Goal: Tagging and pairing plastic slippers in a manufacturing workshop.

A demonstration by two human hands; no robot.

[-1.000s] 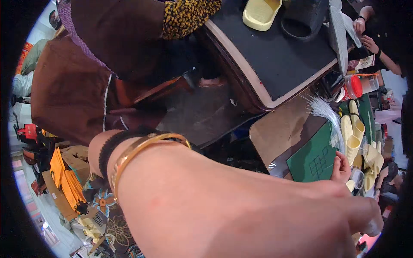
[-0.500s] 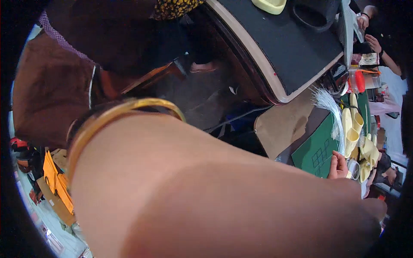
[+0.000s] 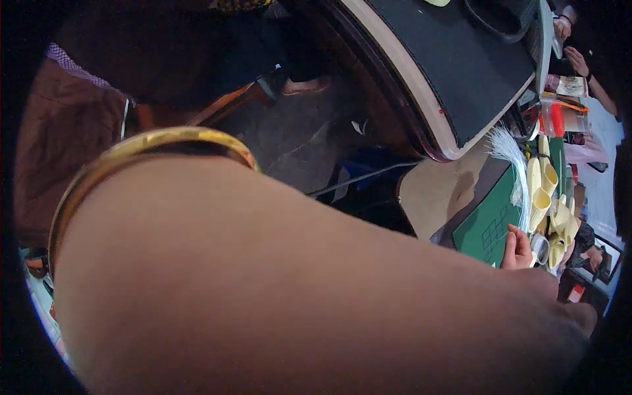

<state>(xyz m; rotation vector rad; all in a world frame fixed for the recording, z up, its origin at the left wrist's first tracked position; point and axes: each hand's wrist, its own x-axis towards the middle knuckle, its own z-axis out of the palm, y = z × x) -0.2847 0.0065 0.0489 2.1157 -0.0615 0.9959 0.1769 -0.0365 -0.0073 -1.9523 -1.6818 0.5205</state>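
Note:
My left forearm, with a gold bangle round it, fills the lower picture from left to right, very close. My left hand lies dark at its far end, its fingers hidden. Beyond the forearm show the bent, closed fingers of what looks like my right hand; its arm is hidden. Those fingers meet at the end of a bundle of thin white strands; whether they hold strands I cannot tell. Beside them lies a green mat with a dark grid pattern on it.
Several cream-coloured tubular pieces lie beyond the strands, near a red-lidded jar. A black-topped table with a pale rim stands at the top. Another person's hands show at upper right. A brown cloth-covered seat is at left.
The view has shifted slightly, so the table and mat sit a little further right. The bangle and forearm appear larger, further left. The orange items at lower left are now covered by the arm.

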